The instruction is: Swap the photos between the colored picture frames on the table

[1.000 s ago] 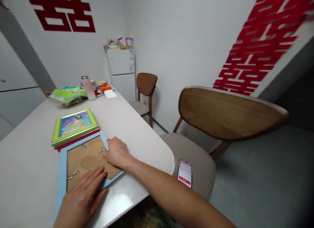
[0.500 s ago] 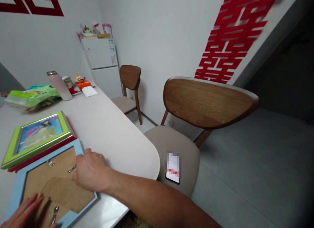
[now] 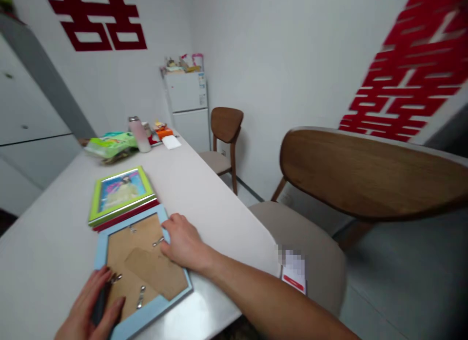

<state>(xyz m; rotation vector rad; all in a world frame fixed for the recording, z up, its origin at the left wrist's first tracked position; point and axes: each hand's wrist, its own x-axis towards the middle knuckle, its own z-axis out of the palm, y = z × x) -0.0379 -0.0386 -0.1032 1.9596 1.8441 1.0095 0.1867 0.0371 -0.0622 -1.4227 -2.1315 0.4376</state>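
A light blue picture frame (image 3: pixel 109 240) lies face down on the white table (image 3: pixel 190 189), its brown backing board and metal clips upward. My right hand (image 3: pixel 185 242) rests on the frame's right edge, fingers curled at a clip. At the frame's near left corner my left hand (image 3: pixel 89 308) lies with fingers curled around a dark object I cannot name. A green framed picture (image 3: pixel 122 191) sits just beyond, stacked on a red frame (image 3: pixel 126 216).
A pink bottle (image 3: pixel 139 134), green packets (image 3: pixel 107 144) and small items crowd the table's far end. Two wooden chairs (image 3: pixel 351 179) stand along the right side; a phone (image 3: pixel 294 272) lies on the near seat. A white fridge (image 3: pixel 188 108) stands in the corner.
The view swung right, then back left. My left hand slid from the backing board's middle to the frame's near left corner. My right hand stayed at the right edge.
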